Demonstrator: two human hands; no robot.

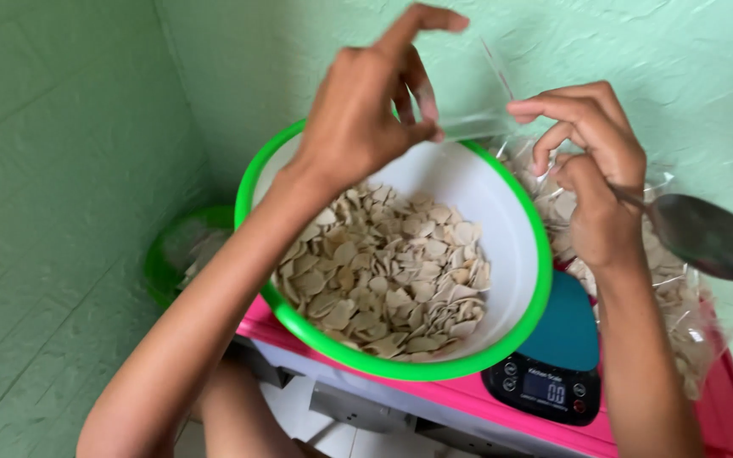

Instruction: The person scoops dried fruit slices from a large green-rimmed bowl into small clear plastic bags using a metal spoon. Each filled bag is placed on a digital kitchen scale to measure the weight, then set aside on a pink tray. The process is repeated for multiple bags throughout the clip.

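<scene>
I watched from the head view. The left hand [366,119] hung above the bowl [519,203], thumb and fingers pinched on the near lip of a clear bag [481,110], index finger raised. The right hand [595,182] pinched the far lip with its fingertips while its palm closed on the handle of a spoon [710,237], whose scoop stuck out to the right, seemingly empty. So both hands were closed narrow on the bag, and the right held the spoon as well.

The bag hung open between the hands, above the bowl's far rim. The bowl, white with a green rim, held pale chips [392,271] heaped toward its near side. It sat on a pink table [723,399] and hid part of the scale [553,373]. Filled bags [680,297] lay to the right beyond the scale. A second green bowl [184,250] stood lower left, by the wall [61,170].

Risks, as I judged them:
- The film was thin and held only at two pinches; a slip of either could have let the mouth fall shut or drop the bag into the chips.
- With the right hand doing double duty, the spoon could have twisted loose and struck the scale or filled bags.
- The bowl overhung the table's near edge; a forearm nudge might have tipped it.
- The chips looked brittle and could have cracked under rough scooping.
</scene>
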